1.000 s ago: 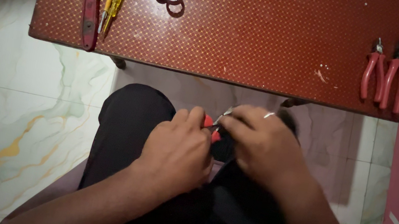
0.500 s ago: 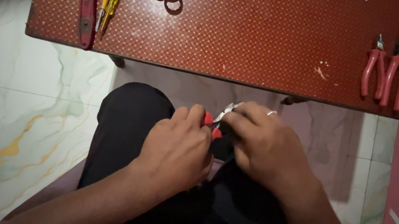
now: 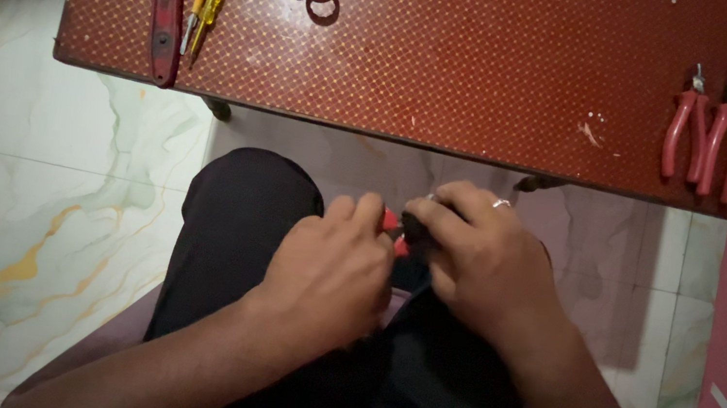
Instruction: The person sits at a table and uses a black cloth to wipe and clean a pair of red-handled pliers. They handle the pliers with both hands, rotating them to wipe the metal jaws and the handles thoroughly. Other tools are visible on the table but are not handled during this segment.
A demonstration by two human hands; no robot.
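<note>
Fingers of left hand [image 3: 327, 272] and right hand [image 3: 482, 258] curled, knuckles up — pinching small red-handled tool [image 3: 393, 229] over lap

Your single head camera looks straight down over your lap, close to your hands [image 3: 403, 260] mid-frame, the table [image 3: 466, 64] across the far edge, floor [image 3: 38, 209] at left.
</note>
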